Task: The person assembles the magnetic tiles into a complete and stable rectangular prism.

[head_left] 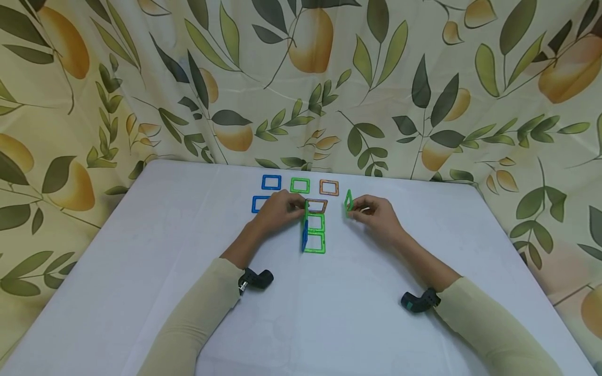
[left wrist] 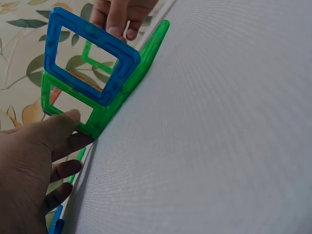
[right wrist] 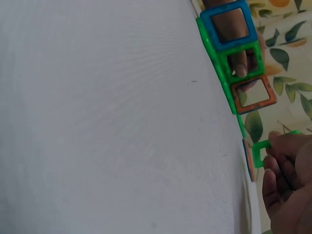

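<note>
Green square magnetic tiles (head_left: 323,223) lie flat in a line on the table. Along their left side stand a blue tile (left wrist: 122,68) and a green tile (left wrist: 46,92) behind it. My left hand (head_left: 279,211) pinches this standing green tile between thumb and fingers. At the far end of the line is an orange tile (right wrist: 267,103), edge to edge with the standing green one in the right wrist view. To the right, my right hand (head_left: 380,215) holds another green tile (head_left: 348,201) on edge by thumb and fingertips, apart from the structure.
At the back of the white table (head_left: 357,313) lie a blue tile (head_left: 264,187), a green tile (head_left: 292,186) and an orange tile (head_left: 336,189). Another blue tile (head_left: 254,204) is partly hidden by my left hand. A fruit-patterned curtain (head_left: 301,104) hangs behind.
</note>
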### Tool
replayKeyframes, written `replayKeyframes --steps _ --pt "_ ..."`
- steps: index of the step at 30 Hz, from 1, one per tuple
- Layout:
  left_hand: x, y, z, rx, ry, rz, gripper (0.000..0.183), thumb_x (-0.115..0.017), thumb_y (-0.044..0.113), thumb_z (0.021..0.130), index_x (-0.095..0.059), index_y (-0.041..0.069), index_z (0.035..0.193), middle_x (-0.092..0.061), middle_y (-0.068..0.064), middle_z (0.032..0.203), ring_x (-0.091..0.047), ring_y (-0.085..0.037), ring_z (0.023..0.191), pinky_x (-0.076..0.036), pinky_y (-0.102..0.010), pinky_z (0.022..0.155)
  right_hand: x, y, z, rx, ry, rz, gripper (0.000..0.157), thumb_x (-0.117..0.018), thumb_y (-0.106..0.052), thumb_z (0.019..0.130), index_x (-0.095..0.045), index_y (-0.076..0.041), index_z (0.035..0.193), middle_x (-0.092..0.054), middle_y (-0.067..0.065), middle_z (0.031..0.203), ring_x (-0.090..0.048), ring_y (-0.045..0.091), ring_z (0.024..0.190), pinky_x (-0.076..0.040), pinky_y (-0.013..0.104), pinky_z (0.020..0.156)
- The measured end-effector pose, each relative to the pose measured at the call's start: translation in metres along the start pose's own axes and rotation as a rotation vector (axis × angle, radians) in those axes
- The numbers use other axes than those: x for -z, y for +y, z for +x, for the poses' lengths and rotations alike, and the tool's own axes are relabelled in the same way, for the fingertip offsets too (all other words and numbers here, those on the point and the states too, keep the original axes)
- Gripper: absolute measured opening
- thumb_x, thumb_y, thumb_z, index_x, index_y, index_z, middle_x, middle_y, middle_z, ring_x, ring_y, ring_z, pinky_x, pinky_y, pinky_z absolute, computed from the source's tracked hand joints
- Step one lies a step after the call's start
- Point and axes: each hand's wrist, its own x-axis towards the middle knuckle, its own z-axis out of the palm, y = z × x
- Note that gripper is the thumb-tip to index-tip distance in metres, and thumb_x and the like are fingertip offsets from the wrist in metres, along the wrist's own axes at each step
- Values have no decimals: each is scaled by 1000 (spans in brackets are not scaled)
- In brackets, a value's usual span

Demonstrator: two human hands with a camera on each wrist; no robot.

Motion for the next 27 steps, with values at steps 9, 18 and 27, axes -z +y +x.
replayKeyframes --steps 9,18,27 --pt "0 1 0 1 7 2 23 -77 20 97 -79 13 119 -73 5 104 -57 -15 95 -48 -34 86 -5 -7 -4 -18 -12 -36 17 -83 -6 90 -77 2 105 -76 14 100 -62 19 85 -50 22 71" --pt "1 2 -1 6 3 4 23 -77 20 98 -79 13 120 -73 5 105 -58 -15 96 -47 -35 87 -13 -12 -9 12 -36 -31 17 -84 -3 88 -77 3 103 -76 11 97 -61 16 87 -51 21 75" --pt "1 3 -1 8 2 6 23 -76 20 98 -79 14 120 -74 6 105 -57 -14 95 -47 -34 87 -22 -29 -16 -4 -55 -7 13 -81 5 88 -76 7 100 -75 16 93 -61 17 82 -50 20 70"
